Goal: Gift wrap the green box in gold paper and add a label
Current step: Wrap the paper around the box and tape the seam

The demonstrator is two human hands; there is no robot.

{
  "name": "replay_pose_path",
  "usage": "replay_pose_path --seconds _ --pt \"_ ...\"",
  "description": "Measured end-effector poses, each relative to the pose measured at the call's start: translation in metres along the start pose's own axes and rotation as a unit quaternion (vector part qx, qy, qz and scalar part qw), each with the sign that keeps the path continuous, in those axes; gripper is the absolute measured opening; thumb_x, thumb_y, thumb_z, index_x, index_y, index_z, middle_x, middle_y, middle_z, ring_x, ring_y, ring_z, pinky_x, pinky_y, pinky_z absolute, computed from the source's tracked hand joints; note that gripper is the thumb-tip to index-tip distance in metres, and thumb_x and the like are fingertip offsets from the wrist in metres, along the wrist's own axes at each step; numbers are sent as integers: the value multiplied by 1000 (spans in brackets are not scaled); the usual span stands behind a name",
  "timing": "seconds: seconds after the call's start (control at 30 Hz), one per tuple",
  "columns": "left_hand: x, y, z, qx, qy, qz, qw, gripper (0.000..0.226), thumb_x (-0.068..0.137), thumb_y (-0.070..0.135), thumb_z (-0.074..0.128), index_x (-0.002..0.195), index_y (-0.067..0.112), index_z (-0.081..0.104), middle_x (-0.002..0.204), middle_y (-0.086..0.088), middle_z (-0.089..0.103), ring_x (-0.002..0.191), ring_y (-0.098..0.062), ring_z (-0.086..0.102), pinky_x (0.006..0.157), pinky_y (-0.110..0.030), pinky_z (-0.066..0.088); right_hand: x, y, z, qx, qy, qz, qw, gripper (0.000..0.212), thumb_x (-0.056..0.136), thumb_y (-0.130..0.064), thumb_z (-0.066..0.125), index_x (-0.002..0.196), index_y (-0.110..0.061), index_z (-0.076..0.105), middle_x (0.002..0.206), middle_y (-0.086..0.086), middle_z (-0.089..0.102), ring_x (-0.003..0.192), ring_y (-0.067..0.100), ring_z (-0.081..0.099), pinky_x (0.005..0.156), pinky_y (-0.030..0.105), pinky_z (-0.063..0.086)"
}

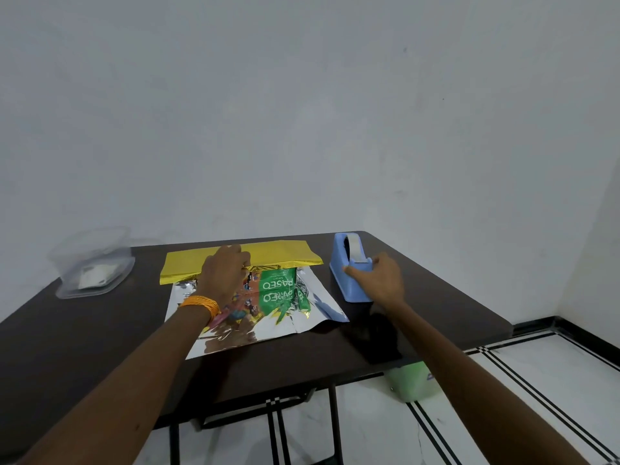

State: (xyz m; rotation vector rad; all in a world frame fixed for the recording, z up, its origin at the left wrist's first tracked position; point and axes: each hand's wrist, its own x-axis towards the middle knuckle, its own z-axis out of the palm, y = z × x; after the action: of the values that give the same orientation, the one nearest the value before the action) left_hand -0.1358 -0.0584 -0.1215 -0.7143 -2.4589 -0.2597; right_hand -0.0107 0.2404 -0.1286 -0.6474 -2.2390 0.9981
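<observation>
Left grip: my left hand [224, 274] lies palm down on the folded gold flap and holds it on top of the box. Its fingers bend at the flap's edge. I cannot tell whether they pinch the flap or only press it.
Right grip: my right hand [376, 280] grasps the low front end of the dispenser [349, 280], with the thumb on the near side and the fingers over the top by the cutter.
Box: the box [277, 280] is green and sits mid-surface on the paper, partly under the flap and my left hand. Its near face is uncovered.
Paper: the paper [268, 256] is gold outside and mirror silver inside. The far part is folded over the box. The near part lies flat and creased, reflecting the box.
Writing: "PASEO" in white reads upside down on the box, with a smaller word I take for "Smart" above it. The silver repeats it as a reflection.
Dispenser: blue, just right of the paper, with a roll of tape [351, 245] set in it.
Tub: a clear tub [92, 263] stands at the surface's far left, well apart, with white slips inside. I cannot read them.
Surface: the surface [100, 344] is dark brown.
Wrist: an orange bangle [201, 305] is on my left wrist.
Floor: a pale green bin [413, 380] stands under the surface's right edge.
</observation>
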Motion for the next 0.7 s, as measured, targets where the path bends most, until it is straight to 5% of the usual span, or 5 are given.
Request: replay_pose_path --seconds 0.17,0.27,0.4,0.53,0.7 --pt "1 0 2 -2 -1 -1 1000 8 87 18 70 95 18 68 94 -1 60 90 -23 57 71 -38 52 18 -19 -25 219 -117 164 955 32 88 -33 68 75 -8 53 68 5 43 53 16 34 47 27 28" --pt "1 -1 3 -3 0 -2 1000 7 87 18 69 94 18 67 94 -1 59 91 -23 57 72 -38 52 25 -31 -27 222 -139 212 942 14 87 -8 67 77 -5 58 74 9 49 53 14 33 43 23 26" --pt "0 0 5 5 0 -3 1000 6 90 18 66 96 19 66 97 -1 59 93 -23 56 75 -40 52 28 -43 -33 239 -134 246 930 20 86 4 64 71 -5 56 65 5 44 53 12 27 44 21 24" --pt "0 -1 5 4 -2 -3 1000 7 91 17 65 97 18 65 98 -1 58 95 -24 55 76 -41 52 25 -47 -30 243 -135 247 928 18 88 -2 69 72 -4 60 77 8 57 70 16 51 58 27 52" --pt "0 0 3 7 -7 -4 1000 8 92 16 62 99 18 65 99 -2 58 96 -24 55 76 -41 51 30 -54 -30 252 -126 234 931 20 86 -4 73 103 -1 62 105 14 57 80 23 56 63 42 58"
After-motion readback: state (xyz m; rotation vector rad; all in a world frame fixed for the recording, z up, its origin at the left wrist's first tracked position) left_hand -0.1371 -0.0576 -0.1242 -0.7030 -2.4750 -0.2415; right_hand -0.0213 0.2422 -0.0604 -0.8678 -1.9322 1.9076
